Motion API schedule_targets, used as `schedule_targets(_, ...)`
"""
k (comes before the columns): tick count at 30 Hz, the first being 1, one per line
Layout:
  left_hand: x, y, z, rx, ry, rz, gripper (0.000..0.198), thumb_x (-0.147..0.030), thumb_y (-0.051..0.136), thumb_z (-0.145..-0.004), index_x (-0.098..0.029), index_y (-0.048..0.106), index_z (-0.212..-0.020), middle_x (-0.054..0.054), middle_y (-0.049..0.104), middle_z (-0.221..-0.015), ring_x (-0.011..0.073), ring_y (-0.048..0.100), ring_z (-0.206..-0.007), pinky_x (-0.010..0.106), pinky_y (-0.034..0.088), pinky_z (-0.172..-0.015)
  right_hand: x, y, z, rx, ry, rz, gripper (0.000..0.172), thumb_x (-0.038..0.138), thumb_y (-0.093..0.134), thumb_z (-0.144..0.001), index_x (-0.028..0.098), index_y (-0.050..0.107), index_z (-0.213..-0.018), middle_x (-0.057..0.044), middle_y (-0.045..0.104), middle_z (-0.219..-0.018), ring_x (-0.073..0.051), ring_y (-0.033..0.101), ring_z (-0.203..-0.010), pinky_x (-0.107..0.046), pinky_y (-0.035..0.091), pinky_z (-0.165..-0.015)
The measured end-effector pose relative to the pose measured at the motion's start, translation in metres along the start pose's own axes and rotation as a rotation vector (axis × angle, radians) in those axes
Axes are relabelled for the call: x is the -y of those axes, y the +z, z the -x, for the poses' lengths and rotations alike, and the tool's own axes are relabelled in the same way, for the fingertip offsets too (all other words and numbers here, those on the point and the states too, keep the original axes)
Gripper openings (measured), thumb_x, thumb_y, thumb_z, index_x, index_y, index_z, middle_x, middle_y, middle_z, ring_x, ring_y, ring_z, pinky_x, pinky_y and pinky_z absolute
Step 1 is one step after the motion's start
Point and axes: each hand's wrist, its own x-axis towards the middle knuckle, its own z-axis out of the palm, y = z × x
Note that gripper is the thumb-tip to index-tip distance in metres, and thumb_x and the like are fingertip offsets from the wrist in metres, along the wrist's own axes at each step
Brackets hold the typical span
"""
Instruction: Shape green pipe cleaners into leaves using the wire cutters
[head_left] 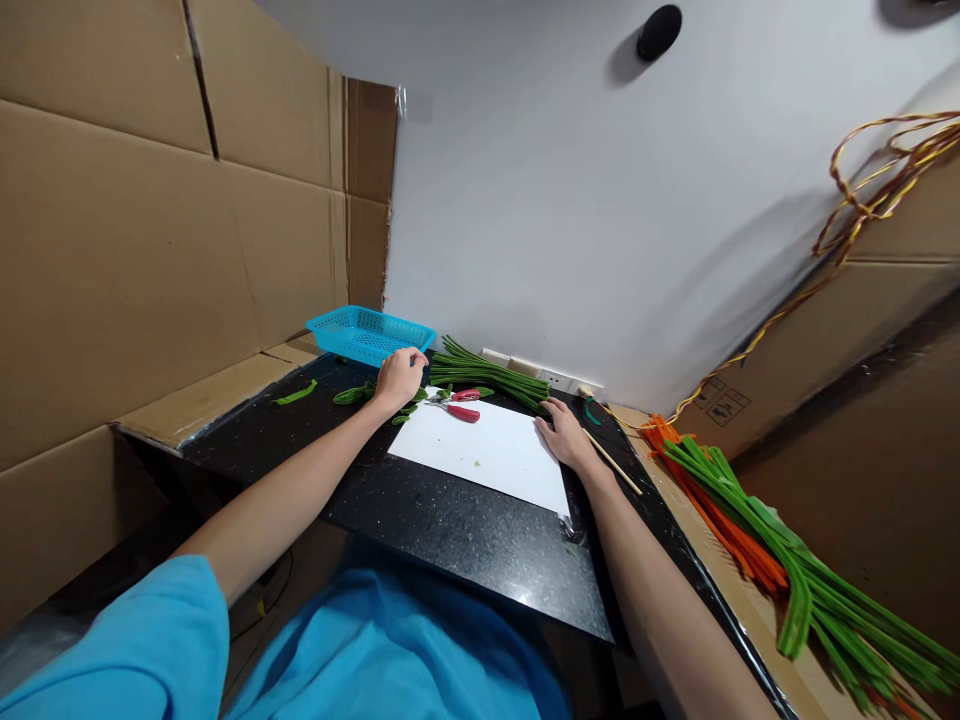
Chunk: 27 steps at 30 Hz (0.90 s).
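My left hand [399,378] reaches forward over the black counter [450,520], fingers curled near small green pieces [352,394] just before the blue basket [369,333]; what it holds, if anything, is hidden. My right hand [564,434] rests at the right edge of a white sheet [487,450], fingers stretched toward a bundle of long green stems [487,374]. Red-handled scissors [457,404] lie on the sheet between the hands. A thin wooden stick [611,462] lies right of my right hand.
Cardboard walls stand on the left and right. A heap of green and orange stems [780,560] lies on cardboard at the right. A lone green piece [295,394] lies at the counter's left edge. Twisted yellow wire [870,200] hangs along the right wall.
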Motion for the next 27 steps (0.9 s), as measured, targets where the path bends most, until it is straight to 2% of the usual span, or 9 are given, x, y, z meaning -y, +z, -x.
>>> schedule_targets(3, 0.0, 0.0, -0.003, -0.03, -0.033, 0.1, 0.023, -0.019, 0.052, -0.088, -0.021, 0.072, -0.075, 0.008, 0.079, -0.09, 0.0251, 0.069, -0.083, 0.033, 0.05, -0.076, 0.002, 0.0, 0.001, 0.003, -0.003, 0.001, 0.051, 0.038, 0.048, -0.101, 0.011, 0.061, -0.143, -0.021, 0.053, -0.156, -0.035, 0.053, -0.144, -0.049, 0.037, -0.125)
schedule_targets(8, 0.002, -0.006, -0.011, -0.115, -0.109, 0.296, 0.027, -0.022, 0.043, -0.09, -0.019, 0.069, -0.082, 0.009, 0.076, -0.086, 0.0203, 0.066, -0.07, 0.031, 0.052, -0.068, 0.004, -0.001, 0.002, -0.013, -0.011, 0.002, 0.052, 0.037, 0.049, -0.1, 0.013, 0.058, -0.145, -0.02, 0.055, -0.154, -0.035, 0.053, -0.143, -0.05, 0.038, -0.124)
schedule_targets(13, 0.007, -0.012, -0.017, -0.173, -0.149, 0.431, 0.025, -0.022, 0.043, -0.087, -0.019, 0.067, -0.081, 0.008, 0.073, -0.082, 0.0182, 0.063, -0.066, 0.029, 0.051, -0.065, 0.006, -0.003, 0.003, -0.031, -0.035, -0.011, 0.056, 0.037, 0.05, -0.099, 0.014, 0.053, -0.15, -0.02, 0.054, -0.154, -0.035, 0.054, -0.142, -0.05, 0.039, -0.124)
schedule_targets(19, 0.008, -0.01, -0.017, -0.183, -0.173, 0.504, 0.022, -0.023, 0.045, -0.083, -0.019, 0.067, -0.078, 0.007, 0.07, -0.078, 0.0178, 0.061, -0.064, 0.029, 0.05, -0.064, 0.007, -0.004, 0.004, -0.042, -0.057, -0.023, 0.057, 0.035, 0.05, -0.098, 0.017, 0.052, -0.152, -0.017, 0.054, -0.154, -0.033, 0.054, -0.142, -0.049, 0.039, -0.125)
schedule_targets(27, 0.004, -0.012, -0.016, -0.165, -0.211, 0.557, 0.022, -0.019, 0.046, -0.082, -0.018, 0.067, -0.078, 0.008, 0.071, -0.079, 0.0162, 0.06, -0.06, 0.028, 0.05, -0.063, 0.008, -0.004, 0.004, -0.027, -0.066, -0.037, 0.071, 0.028, 0.051, -0.095, 0.016, 0.037, -0.164, -0.015, 0.051, -0.163, -0.031, 0.044, -0.154, -0.049, 0.033, -0.129)
